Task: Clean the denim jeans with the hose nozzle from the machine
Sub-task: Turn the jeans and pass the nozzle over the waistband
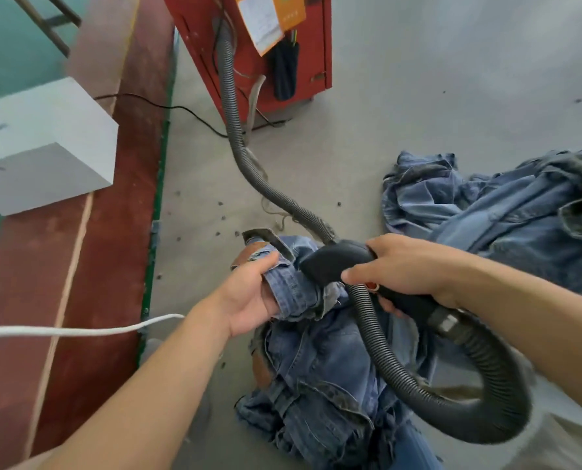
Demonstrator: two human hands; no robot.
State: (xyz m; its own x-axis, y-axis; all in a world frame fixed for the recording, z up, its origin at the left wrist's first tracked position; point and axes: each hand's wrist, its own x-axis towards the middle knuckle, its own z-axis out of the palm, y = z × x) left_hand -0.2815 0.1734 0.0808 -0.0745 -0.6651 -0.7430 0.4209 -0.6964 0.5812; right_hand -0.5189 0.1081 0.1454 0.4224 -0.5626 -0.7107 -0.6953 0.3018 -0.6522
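1. Two bare forearms reach in from the bottom edge, nearest the lens.
2. Left hand (249, 296) grips a bunched fold of the jeans (316, 368), thumb on top, fingers curled under the cloth. A tan leather patch shows just above the thumb.
3. Right hand (405, 269) is wrapped around the handle of the nozzle (333, 261); thumb lies along the near side, fingers curl over the top. A small red button shows just under the thumb.
4. Nozzle: matte black plastic, smooth, flaring to a wedge-shaped mouth. Mouth sits against the held fold of denim.
5. Hose (452, 412): dark grey, ribbed, corrugated. It loops from the handle's back end down over the jeans and round, passes under the nozzle, then snakes away across the floor to the machine (303, 45).
6. Jeans: faded blue denim, crumpled, frayed edges, lying on the floor below the hands.
7. Second denim heap (503, 212) at right, rumpled, well apart from the held pair.
8. Machine: red metal cabinet, orange-and-white paper tag on its face.
9. Floor (401, 96): smooth grey concrete, small dark specks.
10. White cord (79, 330) crosses at left; white block (38, 147) sits beyond it.
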